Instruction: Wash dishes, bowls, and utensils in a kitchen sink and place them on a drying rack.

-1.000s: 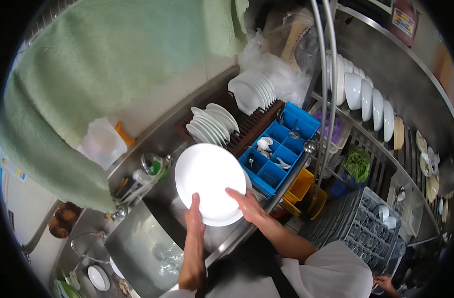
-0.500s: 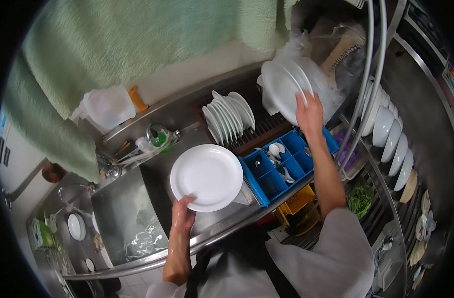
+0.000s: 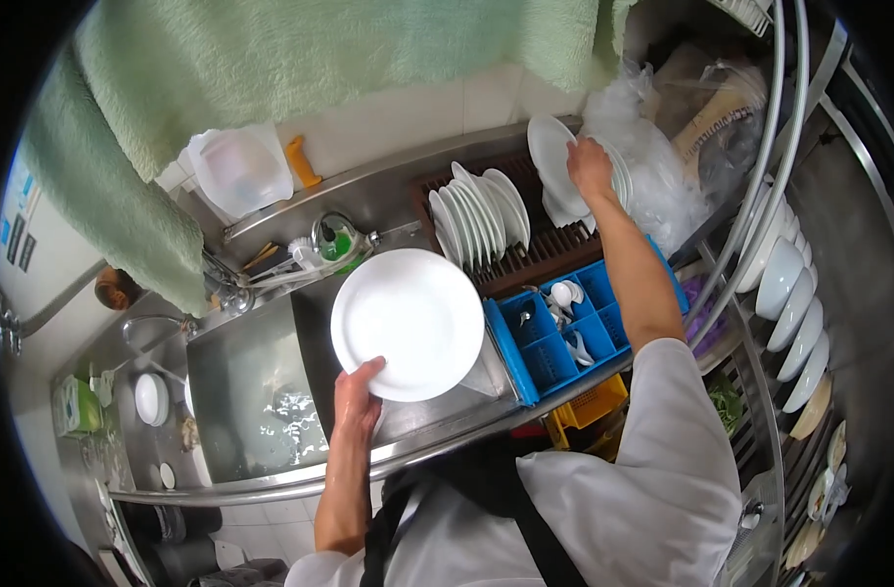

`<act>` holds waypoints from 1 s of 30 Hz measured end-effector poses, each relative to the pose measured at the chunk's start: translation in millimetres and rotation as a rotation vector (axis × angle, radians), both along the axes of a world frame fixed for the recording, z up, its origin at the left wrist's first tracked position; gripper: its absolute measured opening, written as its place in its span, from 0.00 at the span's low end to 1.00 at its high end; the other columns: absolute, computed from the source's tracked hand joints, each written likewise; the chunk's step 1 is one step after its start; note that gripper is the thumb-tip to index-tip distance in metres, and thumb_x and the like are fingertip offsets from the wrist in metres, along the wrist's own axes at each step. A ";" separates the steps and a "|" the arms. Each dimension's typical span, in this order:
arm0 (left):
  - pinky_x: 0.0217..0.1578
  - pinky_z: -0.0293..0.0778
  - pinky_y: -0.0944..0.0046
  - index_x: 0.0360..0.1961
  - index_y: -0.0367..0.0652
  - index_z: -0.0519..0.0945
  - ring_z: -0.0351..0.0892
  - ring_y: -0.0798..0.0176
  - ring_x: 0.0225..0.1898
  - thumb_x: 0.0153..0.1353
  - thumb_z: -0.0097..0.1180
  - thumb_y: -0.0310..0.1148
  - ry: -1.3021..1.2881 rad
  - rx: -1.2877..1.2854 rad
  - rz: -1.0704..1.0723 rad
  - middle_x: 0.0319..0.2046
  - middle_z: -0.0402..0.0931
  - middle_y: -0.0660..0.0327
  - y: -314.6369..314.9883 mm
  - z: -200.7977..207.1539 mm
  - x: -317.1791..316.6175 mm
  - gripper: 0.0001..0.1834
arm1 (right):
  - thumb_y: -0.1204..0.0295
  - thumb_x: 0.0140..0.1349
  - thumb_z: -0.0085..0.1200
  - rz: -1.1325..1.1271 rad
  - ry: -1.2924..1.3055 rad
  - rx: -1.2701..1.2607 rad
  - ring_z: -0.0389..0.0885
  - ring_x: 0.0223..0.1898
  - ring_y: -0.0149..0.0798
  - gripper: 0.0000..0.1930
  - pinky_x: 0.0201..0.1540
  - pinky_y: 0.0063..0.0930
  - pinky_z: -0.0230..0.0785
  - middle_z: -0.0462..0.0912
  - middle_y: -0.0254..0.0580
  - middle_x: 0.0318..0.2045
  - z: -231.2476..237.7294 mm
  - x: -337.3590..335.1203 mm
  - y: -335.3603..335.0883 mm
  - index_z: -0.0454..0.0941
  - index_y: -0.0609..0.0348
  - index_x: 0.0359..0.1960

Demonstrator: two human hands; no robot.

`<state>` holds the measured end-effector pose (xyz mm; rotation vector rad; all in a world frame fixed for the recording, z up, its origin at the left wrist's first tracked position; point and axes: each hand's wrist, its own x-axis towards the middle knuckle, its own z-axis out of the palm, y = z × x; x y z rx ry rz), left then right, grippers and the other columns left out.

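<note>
A round white plate [image 3: 408, 323] is in my left hand [image 3: 357, 396], gripped at its near rim with the thumb on its face. It is held above the steel counter, right of the sink. My right hand [image 3: 591, 168] reaches to the far right, its fingers closed on the rim of a white plate [image 3: 552, 157] that stands upright at the end of the brown slatted rack [image 3: 525, 262]. More white plates are partly hidden behind this hand. Several white plates [image 3: 481, 215] stand on edge in the rack's left part.
A blue divided basket [image 3: 550, 362] holds white spoons near the counter edge. The sink [image 3: 256, 382] contains water. Clear plastic bags [image 3: 652, 176] lie beyond the rack. Green towels [image 3: 349, 59] hang overhead. Curved metal rails [image 3: 770, 186] and stacked bowls [image 3: 794, 293] are on the right.
My right hand has moved farther away, bringing its plates down to the rack's right end. The left hand's plate has risen slightly closer to me.
</note>
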<state>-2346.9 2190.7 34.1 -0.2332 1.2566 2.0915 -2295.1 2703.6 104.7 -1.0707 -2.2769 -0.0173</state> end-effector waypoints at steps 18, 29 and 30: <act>0.41 0.81 0.55 0.50 0.23 0.72 0.81 0.53 0.40 0.47 0.71 0.27 0.075 0.061 -0.456 0.44 0.78 0.46 137.2 7.8 41.8 0.31 | 0.76 0.62 0.54 -0.117 0.950 -0.758 0.71 0.54 0.40 0.25 0.57 0.31 0.63 0.71 0.52 0.53 -70.5 178.7 -295.3 0.60 0.68 0.59; 0.52 0.71 0.57 0.60 0.34 0.64 0.71 0.56 0.53 0.56 0.64 0.41 0.345 0.092 -0.672 0.58 0.65 0.47 172.0 27.0 60.1 0.36 | 0.68 0.64 0.52 -0.023 0.985 -0.622 0.80 0.42 0.39 0.18 0.46 0.29 0.70 0.82 0.49 0.42 -15.0 188.3 -223.1 0.75 0.74 0.48; 0.51 0.71 0.58 0.60 0.39 0.65 0.70 0.56 0.54 0.58 0.62 0.39 0.378 0.088 -0.709 0.61 0.61 0.48 163.8 20.2 56.6 0.32 | 0.67 0.64 0.50 -0.045 0.802 -0.460 0.81 0.42 0.42 0.18 0.47 0.32 0.70 0.83 0.53 0.41 7.6 176.6 -210.2 0.76 0.71 0.47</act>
